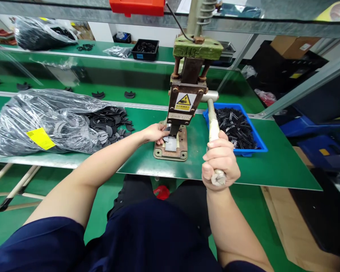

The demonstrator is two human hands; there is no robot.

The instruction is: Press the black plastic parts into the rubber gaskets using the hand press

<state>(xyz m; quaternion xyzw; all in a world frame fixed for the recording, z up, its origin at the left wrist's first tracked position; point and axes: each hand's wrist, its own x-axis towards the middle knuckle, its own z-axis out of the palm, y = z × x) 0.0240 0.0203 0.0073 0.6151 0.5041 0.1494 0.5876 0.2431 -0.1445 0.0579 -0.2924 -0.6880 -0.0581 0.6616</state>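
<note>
A hand press (184, 102) with a warning label stands on the green bench in front of me. My right hand (221, 160) is wrapped round the press's lever (213, 121), whose grip is covered in pale wrapping. At the press base (170, 153), my left hand (157, 133) pinches a small dark curved piece (166, 139) under the ram, beside a bright metal plate (171, 144). The fingers partly hide that piece. Left of this hand, loose black curved pieces (107, 124) spill from a clear plastic bag (42, 121) with a yellow label.
A blue tray (262, 147) full of small black parts sits right of the press. Behind, a green conveyor belt (150, 85) carries several curved pieces. A black bin (145, 56) and another filled bag (42, 34) stand farther back. A metal shelf edge (147, 19) crosses overhead.
</note>
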